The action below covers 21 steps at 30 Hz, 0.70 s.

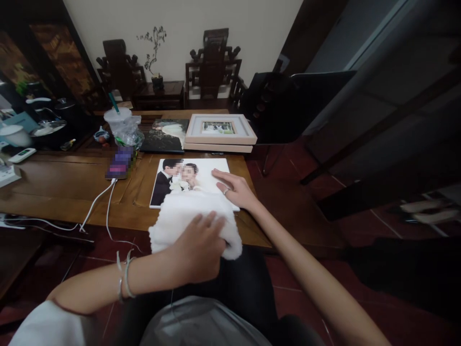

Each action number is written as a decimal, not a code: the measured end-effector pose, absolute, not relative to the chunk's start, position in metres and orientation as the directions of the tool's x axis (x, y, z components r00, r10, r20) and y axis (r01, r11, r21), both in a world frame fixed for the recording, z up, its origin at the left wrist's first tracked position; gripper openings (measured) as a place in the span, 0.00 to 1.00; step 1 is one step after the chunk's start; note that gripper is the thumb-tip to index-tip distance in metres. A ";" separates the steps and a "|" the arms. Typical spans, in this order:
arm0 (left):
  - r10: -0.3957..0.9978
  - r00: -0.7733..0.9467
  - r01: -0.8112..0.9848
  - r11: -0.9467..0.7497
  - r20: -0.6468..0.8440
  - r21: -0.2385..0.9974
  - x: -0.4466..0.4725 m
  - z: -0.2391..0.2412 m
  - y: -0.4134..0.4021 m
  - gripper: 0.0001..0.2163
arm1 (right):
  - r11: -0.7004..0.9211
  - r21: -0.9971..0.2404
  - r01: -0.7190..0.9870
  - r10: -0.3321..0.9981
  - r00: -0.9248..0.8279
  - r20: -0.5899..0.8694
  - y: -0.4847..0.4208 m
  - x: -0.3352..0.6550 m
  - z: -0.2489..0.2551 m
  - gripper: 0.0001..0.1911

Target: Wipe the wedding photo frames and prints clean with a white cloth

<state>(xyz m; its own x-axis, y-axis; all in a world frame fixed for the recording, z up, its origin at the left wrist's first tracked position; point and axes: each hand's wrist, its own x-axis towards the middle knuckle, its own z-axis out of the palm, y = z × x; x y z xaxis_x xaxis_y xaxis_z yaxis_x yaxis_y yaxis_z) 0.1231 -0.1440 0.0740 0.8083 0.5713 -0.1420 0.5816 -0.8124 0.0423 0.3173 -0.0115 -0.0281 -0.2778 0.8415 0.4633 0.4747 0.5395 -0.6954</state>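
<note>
A wedding photo panel (205,180) lies flat near the front edge of the wooden table. My left hand (201,245) has its fingers closed on a fluffy white cloth (180,216), slightly blurred. The cloth covers the panel's lower edge and hangs over the table edge toward my lap. On the panel's right side rests my right hand (236,190), fingers stretched out, with a ring on one finger. It holds nothing.
Behind the panel are stacked light-framed pictures (248,132) and a dark photo panel (162,137). To the left lie a phone (120,163) with a white cable (97,204), a lidded cup (117,115) and a crumpled plastic bag (131,132). Dark wooden chairs (214,72) stand beyond the table.
</note>
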 end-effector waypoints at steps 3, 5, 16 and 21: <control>0.721 0.676 0.730 -0.683 -0.155 0.005 0.113 0.082 -0.117 0.13 | 0.562 -0.665 0.492 0.826 -0.291 0.482 -0.009 0.316 -0.031 0.19; 0.793 0.596 0.798 -0.603 -0.130 -0.021 0.106 0.082 -0.084 0.14 | 0.570 -0.664 0.484 0.821 -0.295 0.489 -0.008 0.316 -0.032 0.18; 0.632 0.775 0.632 -0.772 -0.023 0.077 0.159 0.082 0.041 0.07 | 0.559 -0.641 0.526 0.827 -0.297 0.478 -0.006 0.317 -0.030 0.16; 0.637 0.766 0.642 -0.764 -0.089 0.059 0.199 0.086 0.036 0.11 | 0.548 -0.631 0.549 0.834 -0.302 0.461 -0.007 0.317 -0.029 0.15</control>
<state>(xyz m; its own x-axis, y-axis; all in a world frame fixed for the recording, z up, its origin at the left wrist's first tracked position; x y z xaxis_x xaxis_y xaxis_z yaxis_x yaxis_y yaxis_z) 0.1985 0.0364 0.0857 0.7660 0.6366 -0.0892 0.6421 -0.7643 0.0593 0.3170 -0.0067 -0.0291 -0.3023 0.8343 0.4611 0.5488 0.5478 -0.6314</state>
